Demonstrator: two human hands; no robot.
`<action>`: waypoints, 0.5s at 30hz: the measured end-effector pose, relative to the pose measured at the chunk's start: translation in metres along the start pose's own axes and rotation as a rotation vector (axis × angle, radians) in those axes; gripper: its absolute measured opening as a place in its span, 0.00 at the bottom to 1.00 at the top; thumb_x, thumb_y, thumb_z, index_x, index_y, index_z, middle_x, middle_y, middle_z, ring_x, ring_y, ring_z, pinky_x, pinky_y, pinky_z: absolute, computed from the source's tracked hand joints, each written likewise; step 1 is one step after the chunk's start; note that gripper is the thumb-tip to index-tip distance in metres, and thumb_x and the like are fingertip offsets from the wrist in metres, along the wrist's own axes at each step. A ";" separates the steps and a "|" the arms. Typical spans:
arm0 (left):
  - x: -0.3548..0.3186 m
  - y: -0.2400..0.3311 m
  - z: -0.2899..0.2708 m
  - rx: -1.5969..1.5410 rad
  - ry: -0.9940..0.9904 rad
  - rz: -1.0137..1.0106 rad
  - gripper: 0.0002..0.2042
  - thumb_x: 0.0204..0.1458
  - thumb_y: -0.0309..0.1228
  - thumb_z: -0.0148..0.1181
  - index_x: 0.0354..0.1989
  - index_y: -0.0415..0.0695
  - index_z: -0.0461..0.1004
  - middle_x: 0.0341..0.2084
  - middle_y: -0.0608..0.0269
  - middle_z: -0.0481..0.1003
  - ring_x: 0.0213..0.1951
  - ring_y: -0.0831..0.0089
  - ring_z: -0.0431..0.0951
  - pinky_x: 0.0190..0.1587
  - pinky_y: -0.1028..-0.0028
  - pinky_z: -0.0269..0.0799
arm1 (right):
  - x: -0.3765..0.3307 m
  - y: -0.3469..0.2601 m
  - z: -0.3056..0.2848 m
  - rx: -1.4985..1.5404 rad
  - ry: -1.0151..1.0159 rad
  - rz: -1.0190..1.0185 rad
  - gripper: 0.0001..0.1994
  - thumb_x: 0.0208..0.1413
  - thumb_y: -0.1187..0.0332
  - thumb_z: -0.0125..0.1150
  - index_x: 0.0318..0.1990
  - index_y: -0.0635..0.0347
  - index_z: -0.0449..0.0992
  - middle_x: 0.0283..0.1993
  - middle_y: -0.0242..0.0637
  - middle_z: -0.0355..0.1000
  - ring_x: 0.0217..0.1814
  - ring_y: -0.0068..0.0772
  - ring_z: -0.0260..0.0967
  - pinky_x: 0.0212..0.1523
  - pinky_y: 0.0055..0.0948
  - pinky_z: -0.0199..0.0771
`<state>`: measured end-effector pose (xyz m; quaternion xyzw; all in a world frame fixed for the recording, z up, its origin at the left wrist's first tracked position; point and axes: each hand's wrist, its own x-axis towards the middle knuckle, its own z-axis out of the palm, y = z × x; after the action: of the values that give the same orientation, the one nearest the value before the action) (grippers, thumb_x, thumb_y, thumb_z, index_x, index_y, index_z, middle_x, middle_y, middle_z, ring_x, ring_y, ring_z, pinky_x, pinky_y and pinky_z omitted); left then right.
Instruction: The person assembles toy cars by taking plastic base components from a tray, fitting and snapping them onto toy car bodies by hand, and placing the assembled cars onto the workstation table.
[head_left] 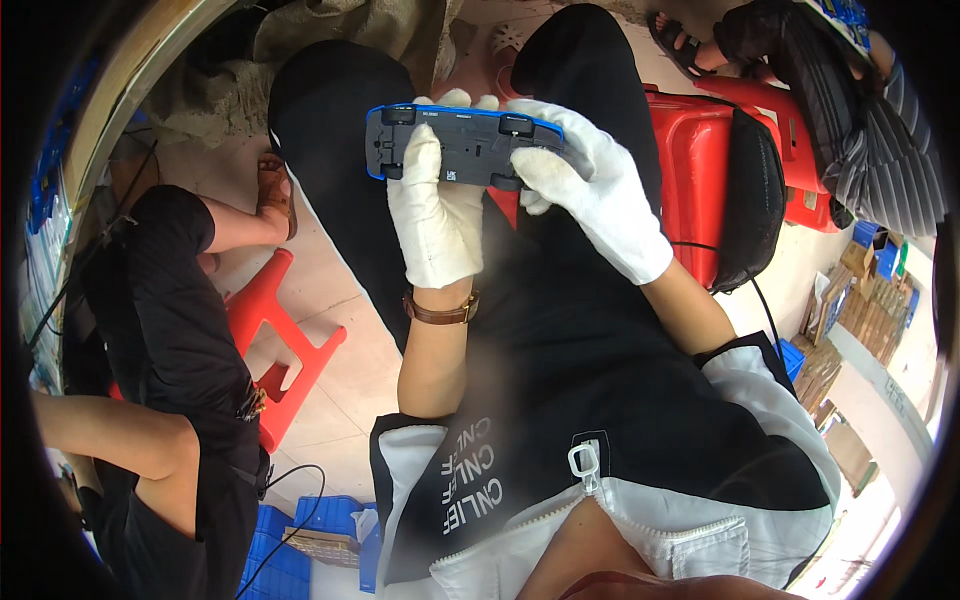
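A blue toy car (460, 146) is held above my lap with its dark grey underside and black wheels facing me. My left hand (434, 205), in a white glove, grips the car's left half, thumb pressed on the underside and fingertips showing past its far edge. At the right end, my gloved right hand (590, 185) pinches the car, its thumb close to the near wheel and its fingers behind the far side. A brown-strapped watch (441, 308) sits on my left wrist.
On the left, a person in black (165, 300) sits by a red plastic stool (290, 340). A red seat with a black bag (745, 195) stands right of my knee. Another person's legs (770, 50) are at the far right. Blue crates (280, 550) lie low on the left.
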<state>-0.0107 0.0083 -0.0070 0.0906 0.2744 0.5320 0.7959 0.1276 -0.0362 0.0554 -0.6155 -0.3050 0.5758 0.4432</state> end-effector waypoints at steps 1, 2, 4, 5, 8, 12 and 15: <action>0.000 -0.001 0.001 0.048 0.023 0.005 0.22 0.62 0.37 0.55 0.62 0.42 0.64 0.56 0.49 0.72 0.60 0.48 0.71 0.64 0.50 0.66 | 0.001 0.003 -0.001 -0.001 0.001 -0.003 0.28 0.60 0.61 0.64 0.63 0.68 0.66 0.43 0.36 0.73 0.35 0.21 0.70 0.36 0.22 0.75; 0.000 -0.001 0.002 0.096 0.046 0.010 0.21 0.63 0.37 0.55 0.61 0.42 0.64 0.56 0.48 0.72 0.60 0.48 0.71 0.64 0.51 0.66 | 0.001 0.009 -0.001 -0.056 0.031 -0.048 0.27 0.59 0.63 0.65 0.61 0.68 0.67 0.40 0.35 0.74 0.33 0.19 0.71 0.35 0.21 0.75; -0.001 -0.002 0.002 0.129 0.046 0.034 0.21 0.63 0.38 0.54 0.60 0.41 0.64 0.56 0.48 0.72 0.59 0.48 0.72 0.63 0.52 0.67 | 0.001 0.012 -0.001 -0.111 0.058 -0.091 0.26 0.59 0.64 0.66 0.60 0.68 0.68 0.36 0.34 0.75 0.31 0.18 0.71 0.34 0.20 0.75; -0.001 -0.002 0.003 0.163 0.047 0.058 0.21 0.63 0.38 0.54 0.60 0.40 0.64 0.55 0.47 0.72 0.59 0.48 0.72 0.62 0.52 0.68 | 0.000 0.010 -0.001 -0.061 0.051 -0.059 0.26 0.58 0.64 0.66 0.60 0.69 0.68 0.35 0.34 0.76 0.31 0.18 0.71 0.34 0.21 0.76; 0.000 -0.005 0.006 0.164 0.073 0.068 0.21 0.64 0.38 0.53 0.59 0.39 0.64 0.54 0.47 0.73 0.57 0.48 0.74 0.61 0.52 0.70 | -0.001 0.005 -0.002 -0.014 0.043 -0.023 0.26 0.58 0.65 0.66 0.60 0.68 0.68 0.35 0.34 0.76 0.31 0.18 0.71 0.33 0.21 0.76; -0.001 -0.003 0.004 0.228 0.069 0.095 0.20 0.65 0.38 0.51 0.59 0.38 0.64 0.54 0.47 0.73 0.56 0.49 0.74 0.61 0.53 0.70 | 0.000 0.010 -0.002 -0.015 -0.006 -0.040 0.24 0.61 0.64 0.62 0.61 0.68 0.67 0.40 0.37 0.76 0.31 0.20 0.71 0.35 0.22 0.76; 0.002 -0.002 0.005 0.172 0.083 0.057 0.20 0.65 0.39 0.50 0.59 0.38 0.64 0.54 0.47 0.73 0.57 0.50 0.74 0.61 0.53 0.70 | 0.003 0.007 -0.005 0.041 -0.006 -0.051 0.23 0.65 0.62 0.57 0.61 0.69 0.66 0.45 0.38 0.75 0.33 0.21 0.72 0.38 0.24 0.77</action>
<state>-0.0055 0.0097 -0.0043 0.1444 0.3492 0.5321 0.7577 0.1322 -0.0375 0.0477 -0.5966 -0.3100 0.5722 0.4695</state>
